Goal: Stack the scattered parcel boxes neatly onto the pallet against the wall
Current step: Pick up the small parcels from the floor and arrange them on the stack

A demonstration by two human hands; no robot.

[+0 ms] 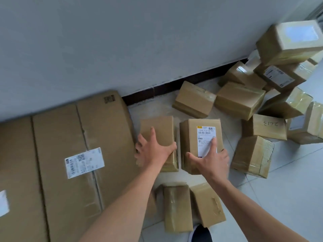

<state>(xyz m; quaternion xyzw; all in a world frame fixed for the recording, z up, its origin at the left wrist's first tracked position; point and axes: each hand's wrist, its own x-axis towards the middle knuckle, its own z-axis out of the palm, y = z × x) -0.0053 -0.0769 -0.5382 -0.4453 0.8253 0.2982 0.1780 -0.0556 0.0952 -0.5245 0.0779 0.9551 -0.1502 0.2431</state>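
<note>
My left hand (153, 151) grips a plain brown parcel box (160, 130) from above, fingers spread over its near end. My right hand (211, 159) grips a second box with a white shipping label (194, 137), thumb on its left face and fingers across the label. The two boxes sit side by side, close to the floor, just right of a stack of large flat cartons (70, 154) against the wall. No pallet is visible; the cartons hide whatever lies under them.
Several taped brown boxes (241, 100) lie scattered and piled at the right along the grey wall (122, 41). Two more boxes (176, 208) lie by my foot (201, 233). A box (251, 156) stands right of my right hand. White tiled floor (288, 189) lies to the lower right.
</note>
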